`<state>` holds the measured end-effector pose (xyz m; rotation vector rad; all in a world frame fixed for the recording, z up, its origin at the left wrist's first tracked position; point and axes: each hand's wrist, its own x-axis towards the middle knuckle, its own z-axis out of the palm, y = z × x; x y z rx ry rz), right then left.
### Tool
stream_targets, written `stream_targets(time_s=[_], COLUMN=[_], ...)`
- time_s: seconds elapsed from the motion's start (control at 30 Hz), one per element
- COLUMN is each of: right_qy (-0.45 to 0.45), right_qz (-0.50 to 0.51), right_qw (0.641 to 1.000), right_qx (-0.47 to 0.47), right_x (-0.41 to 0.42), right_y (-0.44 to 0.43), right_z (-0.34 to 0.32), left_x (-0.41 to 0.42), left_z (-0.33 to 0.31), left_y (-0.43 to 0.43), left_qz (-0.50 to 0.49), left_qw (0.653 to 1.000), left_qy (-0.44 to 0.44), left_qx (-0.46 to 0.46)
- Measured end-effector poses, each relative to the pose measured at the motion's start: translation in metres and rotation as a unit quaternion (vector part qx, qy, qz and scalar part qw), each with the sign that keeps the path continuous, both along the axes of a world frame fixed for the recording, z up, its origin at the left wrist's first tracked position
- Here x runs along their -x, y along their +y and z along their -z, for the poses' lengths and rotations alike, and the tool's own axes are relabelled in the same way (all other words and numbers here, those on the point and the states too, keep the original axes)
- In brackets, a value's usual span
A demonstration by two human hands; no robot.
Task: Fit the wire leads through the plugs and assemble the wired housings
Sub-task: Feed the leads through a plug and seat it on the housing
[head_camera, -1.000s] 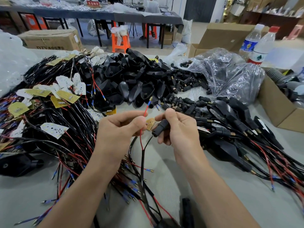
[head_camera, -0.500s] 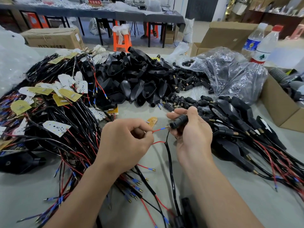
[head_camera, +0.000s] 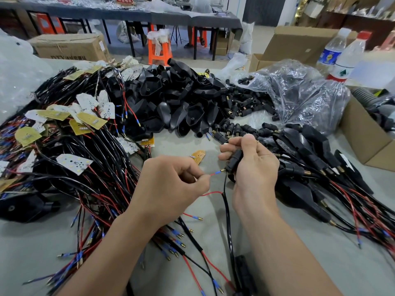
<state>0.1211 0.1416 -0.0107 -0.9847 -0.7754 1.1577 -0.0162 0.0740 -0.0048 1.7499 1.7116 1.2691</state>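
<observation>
My left hand (head_camera: 168,189) pinches a red wire lead (head_camera: 214,174) with a blue sleeve and brass tip. The tip sits at the lower end of a black plug (head_camera: 234,162). That plug is gripped upright by my right hand (head_camera: 254,167). A black cable (head_camera: 227,212) hangs down from the plug toward me. Loose black plugs (head_camera: 241,107) lie scattered at the middle back. Behind them rises a heap of black housings (head_camera: 177,99).
A tangle of red and black wires with LED boards (head_camera: 74,163) covers the left. Assembled wired housings (head_camera: 316,165) lie right. A plastic bag (head_camera: 299,92), cardboard box (head_camera: 361,142) and two water bottles (head_camera: 342,58) stand at the back right.
My right hand turned the plug from lying sideways to upright and moved down slightly. The red lead's tip now meets the plug's lower end. My left hand stayed about level.
</observation>
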Motion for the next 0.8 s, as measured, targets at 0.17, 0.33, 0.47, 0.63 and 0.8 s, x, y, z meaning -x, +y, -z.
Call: stream_targets(time_s=[0.17,0.33,0.47,0.63,0.8], right_qy=[-0.012,0.010,-0.013,-0.081,-0.160], right_qz=[0.007,-0.011,-0.015,-0.013,0.003], right_qw=[1.000,1.000,1.000,0.994,0.981], right_qx=[-0.013,-0.006,-0.020,-0.071,-0.113], right_x=[0.001,0.003,0.004,0.001,0.001], right_y=[0.000,-0.002,-0.001,-0.002,-0.004], right_z=[0.003,0.004,0.004,0.004,0.002], left_x=[-0.006,-0.013,-0.013,-0.009,-0.012], left_z=[-0.001,0.009,0.016,0.013,0.013], left_y=[-0.002,-0.002,0.005,0.005,0.005], left_qz=[0.070,0.073,0.022,0.029,0.023], left_qw=[0.997,0.997,0.998,0.998,0.995], left_qy=[-0.024,-0.001,0.000,-0.031,-0.066], left_qx=[0.015,0.030,0.056,0.056,0.071])
